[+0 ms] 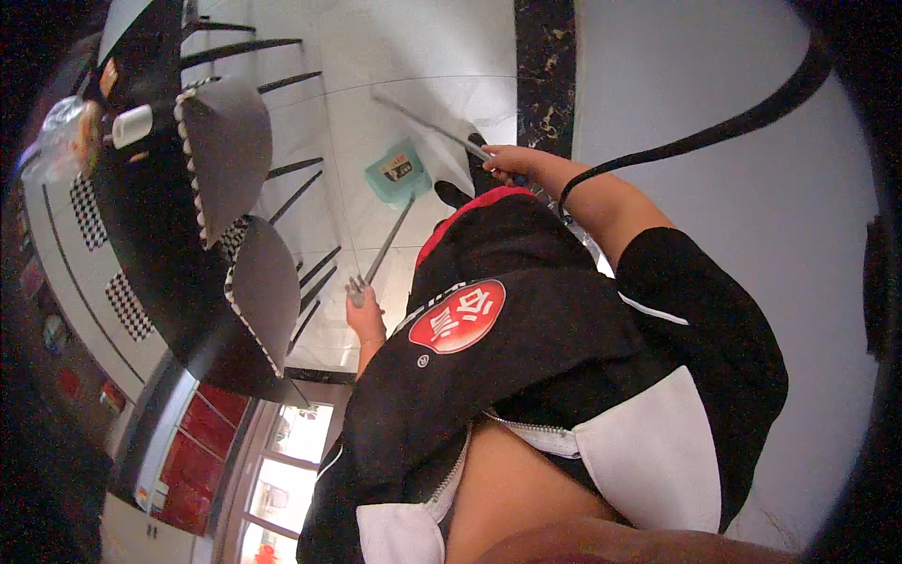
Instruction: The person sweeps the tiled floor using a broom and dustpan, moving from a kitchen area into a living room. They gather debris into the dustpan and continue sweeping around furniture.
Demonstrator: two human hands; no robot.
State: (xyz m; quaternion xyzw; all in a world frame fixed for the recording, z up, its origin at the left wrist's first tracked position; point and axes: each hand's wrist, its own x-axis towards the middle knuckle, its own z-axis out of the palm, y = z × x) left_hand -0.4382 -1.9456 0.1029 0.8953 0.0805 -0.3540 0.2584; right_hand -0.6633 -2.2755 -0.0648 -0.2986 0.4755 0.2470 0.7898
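My left hand (366, 314) grips the top of a grey pole (390, 243) whose lower end meets a teal plastic dustpan (416, 185). The dustpan rests on the pale tiled floor (345, 134) and carries a printed label. In my right hand (509, 162) is another long grey pole (437, 128), slanting away across the floor. Its far end is blurred, so I cannot tell what is fitted there. Something blue shows under the right hand, mostly hidden. My dark shoes (452, 192) stand close by the dustpan.
Grey padded chairs (262, 282) with thin black legs line a black table (141, 211) on the left. A white cylindrical object (132, 126) and plastic bags (67, 141) lie on it. A black cable (705, 134) hangs by my right arm, before a pale wall (648, 63).
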